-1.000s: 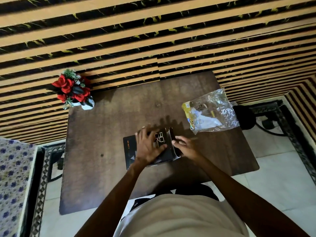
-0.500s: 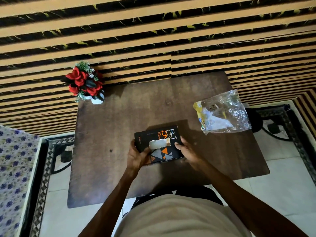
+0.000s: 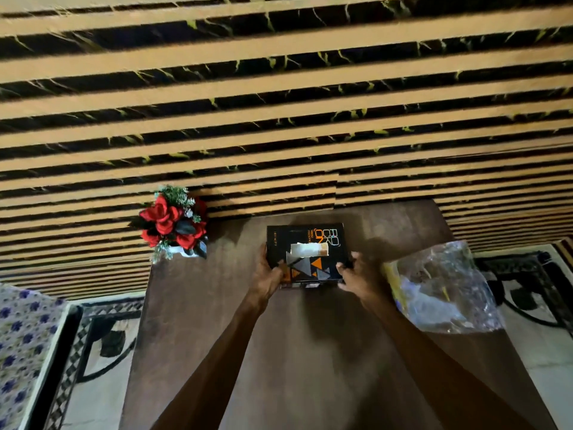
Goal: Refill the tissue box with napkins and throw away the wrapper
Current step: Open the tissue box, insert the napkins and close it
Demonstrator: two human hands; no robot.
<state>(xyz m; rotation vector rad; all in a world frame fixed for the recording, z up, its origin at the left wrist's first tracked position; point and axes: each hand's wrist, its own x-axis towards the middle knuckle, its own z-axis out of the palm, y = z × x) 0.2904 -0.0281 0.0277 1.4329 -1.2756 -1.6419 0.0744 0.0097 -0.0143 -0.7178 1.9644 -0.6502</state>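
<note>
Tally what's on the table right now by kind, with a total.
Tissue box, gripped by the left hand and right hand: 1
Clear plastic wrapper: 1
Red flower arrangement: 1
Total: 3

head view, looking down, table (image 3: 217,336) near

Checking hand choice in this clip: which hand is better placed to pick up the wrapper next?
Right, probably. The right hand grips the tissue box on the side nearest the plastic wrapper, which lies just beyond it. The left hand would have to cross the box.
</note>
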